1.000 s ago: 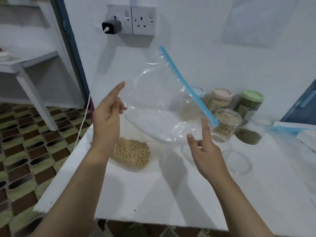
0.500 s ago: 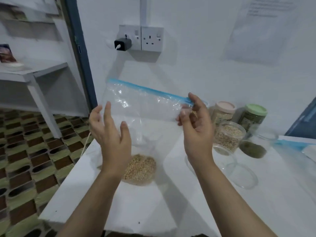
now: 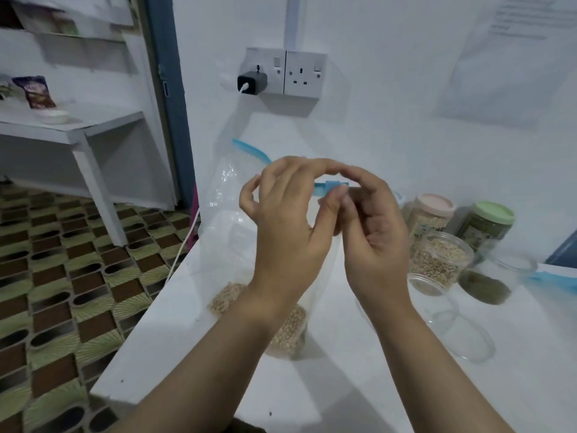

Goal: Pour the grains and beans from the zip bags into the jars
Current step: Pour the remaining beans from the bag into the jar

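Patterned brown and green floor tiles (image 3: 46,276) fill the far left, below a white shelf unit (image 3: 78,132). A black charger (image 3: 252,83) sits in a wall socket (image 3: 285,73), its white cable (image 3: 184,245) hanging down past the edge of the white counter (image 3: 193,323). On the counter stands a clear zip bag (image 3: 224,214) with a blue zip strip (image 3: 249,150) along its top, held upright, tan grains (image 3: 288,331) pooled in its bottom. The left hand (image 3: 287,226) is raised in front of the bag, its fingers (image 3: 274,176) curled around the bag's top edge. Just beside it and touching it, the right hand (image 3: 371,232) has thumb and fingers pinched on the blue slider (image 3: 332,185) of the zip. Right of the hands, an open clear jar (image 3: 440,260) holds pale grains; behind it stand a pink-lidded jar (image 3: 431,214) and a green-lidded jar (image 3: 487,226). A clear lid (image 3: 468,339) lies flat near the front. Farther right lies a second bag (image 3: 487,285) of dark green grains
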Demonstrator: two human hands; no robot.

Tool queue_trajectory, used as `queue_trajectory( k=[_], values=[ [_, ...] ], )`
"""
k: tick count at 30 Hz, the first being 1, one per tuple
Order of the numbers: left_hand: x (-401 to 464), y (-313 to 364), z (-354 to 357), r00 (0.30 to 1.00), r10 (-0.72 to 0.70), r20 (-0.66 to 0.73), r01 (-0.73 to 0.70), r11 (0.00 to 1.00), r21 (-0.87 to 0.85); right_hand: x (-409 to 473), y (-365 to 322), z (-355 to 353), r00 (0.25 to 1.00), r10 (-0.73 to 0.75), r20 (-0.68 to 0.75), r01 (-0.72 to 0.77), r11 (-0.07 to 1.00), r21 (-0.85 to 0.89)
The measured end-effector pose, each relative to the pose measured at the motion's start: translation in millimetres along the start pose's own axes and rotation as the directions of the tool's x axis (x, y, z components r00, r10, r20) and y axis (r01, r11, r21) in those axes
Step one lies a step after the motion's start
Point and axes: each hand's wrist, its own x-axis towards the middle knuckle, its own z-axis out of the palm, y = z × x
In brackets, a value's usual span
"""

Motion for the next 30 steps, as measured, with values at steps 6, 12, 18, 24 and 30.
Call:
queue_trajectory(
  k=[6, 12, 18, 24, 30],
  values=[
    [7.8, -11.3, 5.1, 0.995, -0.04, 0.094, 0.05, 0.992, -0.114, 0.5, 4.1, -10.2, 0.997, 0.014, -0.076, -0.013, 1.0, 0.012],
    [17.0, -41.2, 3.3, 0.994, 0.041, 0.104, -0.041, 0.999, -0.002, 1.9, 10.4, -23.1, 0.991, 0.033, -0.127, -0.036, 0.999, -0.017],
    [29.9, -65.5, -10.4, 0.998, -0.029, 0.058, 0.024, 0.995, 0.095, 9.7, 25.7, -37.0, 0.959, 0.062, -0.277, -0.079, 0.996, -0.05],
    [33.7, -73.8, -23.2, 0.998, -0.067, -0.011, 0.068, 0.976, 0.207, 21.8, 40.2, -54.6, 0.927, 0.029, -0.373, -0.085, 0.987, -0.135],
    [35.1, -85.8, -33.5, 0.985, -0.155, -0.069, 0.166, 0.965, 0.201, 24.7, 51.8, -67.1, 0.872, 0.069, -0.484, -0.141, 0.984, -0.113]
  ],
)
